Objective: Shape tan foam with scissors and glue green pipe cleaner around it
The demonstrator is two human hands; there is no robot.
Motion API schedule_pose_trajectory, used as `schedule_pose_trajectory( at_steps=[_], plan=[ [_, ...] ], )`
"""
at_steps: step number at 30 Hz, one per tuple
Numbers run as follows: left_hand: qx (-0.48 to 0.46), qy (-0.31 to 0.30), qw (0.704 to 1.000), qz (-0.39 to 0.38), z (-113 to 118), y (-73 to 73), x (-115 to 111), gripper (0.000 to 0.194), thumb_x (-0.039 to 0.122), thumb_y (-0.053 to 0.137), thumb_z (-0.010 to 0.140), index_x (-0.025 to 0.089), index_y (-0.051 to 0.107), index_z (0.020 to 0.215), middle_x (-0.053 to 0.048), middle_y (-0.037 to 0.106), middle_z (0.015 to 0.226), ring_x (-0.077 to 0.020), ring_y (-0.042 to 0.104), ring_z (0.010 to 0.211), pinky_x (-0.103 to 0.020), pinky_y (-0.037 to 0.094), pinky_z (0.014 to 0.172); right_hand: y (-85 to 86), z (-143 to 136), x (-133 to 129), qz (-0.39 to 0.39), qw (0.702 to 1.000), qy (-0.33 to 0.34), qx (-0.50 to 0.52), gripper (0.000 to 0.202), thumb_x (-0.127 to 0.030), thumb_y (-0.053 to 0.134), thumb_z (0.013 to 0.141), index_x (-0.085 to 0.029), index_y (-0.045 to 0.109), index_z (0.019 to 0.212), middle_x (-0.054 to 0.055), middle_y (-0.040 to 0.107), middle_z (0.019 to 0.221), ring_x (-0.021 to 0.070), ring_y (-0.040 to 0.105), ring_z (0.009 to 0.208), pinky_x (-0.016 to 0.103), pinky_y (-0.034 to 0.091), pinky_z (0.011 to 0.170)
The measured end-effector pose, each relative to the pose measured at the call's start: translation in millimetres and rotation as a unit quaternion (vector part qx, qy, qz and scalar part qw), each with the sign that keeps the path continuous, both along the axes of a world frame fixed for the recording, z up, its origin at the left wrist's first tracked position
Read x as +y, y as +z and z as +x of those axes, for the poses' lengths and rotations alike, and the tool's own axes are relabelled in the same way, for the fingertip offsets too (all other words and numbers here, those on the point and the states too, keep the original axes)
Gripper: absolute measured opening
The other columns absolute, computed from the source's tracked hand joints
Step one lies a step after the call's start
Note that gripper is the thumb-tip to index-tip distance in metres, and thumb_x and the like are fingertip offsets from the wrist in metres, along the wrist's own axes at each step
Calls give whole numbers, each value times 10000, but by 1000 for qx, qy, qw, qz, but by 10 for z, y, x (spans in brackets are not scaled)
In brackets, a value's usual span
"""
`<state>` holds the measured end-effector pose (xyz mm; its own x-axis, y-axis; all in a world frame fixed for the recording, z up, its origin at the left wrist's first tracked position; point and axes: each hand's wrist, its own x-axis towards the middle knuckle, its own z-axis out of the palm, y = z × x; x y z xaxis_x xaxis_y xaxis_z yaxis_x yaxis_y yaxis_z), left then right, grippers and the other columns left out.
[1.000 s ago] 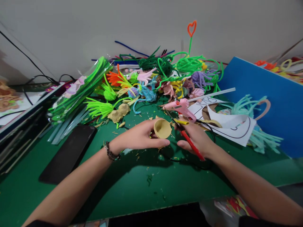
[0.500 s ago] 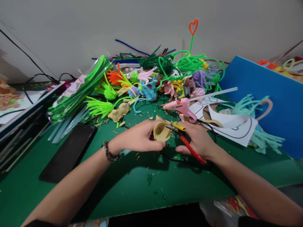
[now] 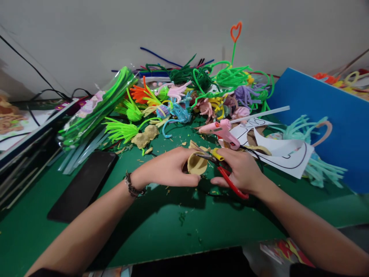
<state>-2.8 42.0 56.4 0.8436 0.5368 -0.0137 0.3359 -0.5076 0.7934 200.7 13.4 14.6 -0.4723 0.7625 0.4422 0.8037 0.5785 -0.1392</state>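
Note:
My left hand [image 3: 175, 167] is closed round a small tan cup [image 3: 197, 165], its hollow turned toward me. The cup looks like moulded pulp, perhaps a piece of egg carton. In my right hand [image 3: 239, 167] is a pair of scissors [image 3: 230, 181] with red handle grips and a yellow part near the thumb. The blades reach left to the cup's upper rim; whether they bite into it cannot be made out. Behind my hands lie torn tan scraps [image 3: 194, 145] and a lumpy tan carton piece [image 3: 145, 136].
A pink glue gun [image 3: 221, 132] with a clear stick lies beyond my right hand, beside cut white paper [image 3: 288, 154]. Pipe cleaners [image 3: 184, 77] heap along the wall. A black phone [image 3: 82, 186] lies left, and a blue board [image 3: 317, 111] leans right on the green table [image 3: 161, 238].
The scissors have shifted slightly left, so their blades sit nearer the cup's rim. My right hand moved left with them. The cup is barely turned in my left hand.

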Motion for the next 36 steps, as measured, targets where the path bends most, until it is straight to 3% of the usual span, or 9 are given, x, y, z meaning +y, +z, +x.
schedule_pose_trajectory(
  at_steps=[10, 16, 21, 28, 36],
  plan=[
    [-22, -13, 997, -71, -1, -46, 10, 56, 180, 455, 674, 163, 402, 679, 58, 363, 603, -62, 343, 523, -175, 292, 450, -9, -15, -23, 35, 999, 9, -17, 662, -704, 167, 778, -169, 548, 697, 72, 618, 639, 167, 559, 543, 250, 319, 463],
    [-26, -2, 997, -78, -4, -38, 5, 67, 181, 479, 664, 161, 418, 681, 67, 354, 567, -57, 335, 492, -170, 268, 423, 26, -23, -24, 17, 1000, -1, -3, 625, -713, 175, 770, -194, 466, 577, 28, 520, 515, 123, 458, 451, 237, 264, 443],
    [-41, 19, 998, -45, 0, -59, 18, 96, 202, 517, 665, 161, 436, 694, 56, 396, 597, -71, 369, 529, -183, 319, 472, 61, -19, -11, -14, 997, -8, 77, 562, -724, 232, 752, -217, 337, 532, -20, 407, 441, 101, 359, 406, 228, 263, 423],
    [-61, 102, 992, 42, 25, -63, -23, 254, 384, 525, 771, 147, 504, 861, -13, 543, 768, -132, 492, 693, -237, 409, 613, 24, 8, -2, -78, 994, -19, 79, 616, -783, 287, 673, -196, 462, 739, 19, 510, 572, 163, 461, 500, 282, 343, 493],
    [-65, 109, 990, 64, 60, -60, -52, 284, 389, 558, 762, 150, 534, 912, -30, 599, 805, -136, 526, 683, -229, 421, 600, 15, 17, -16, -49, 997, -18, 60, 616, -762, 263, 704, -186, 482, 719, 42, 548, 605, 165, 482, 524, 271, 332, 479]
  ],
)
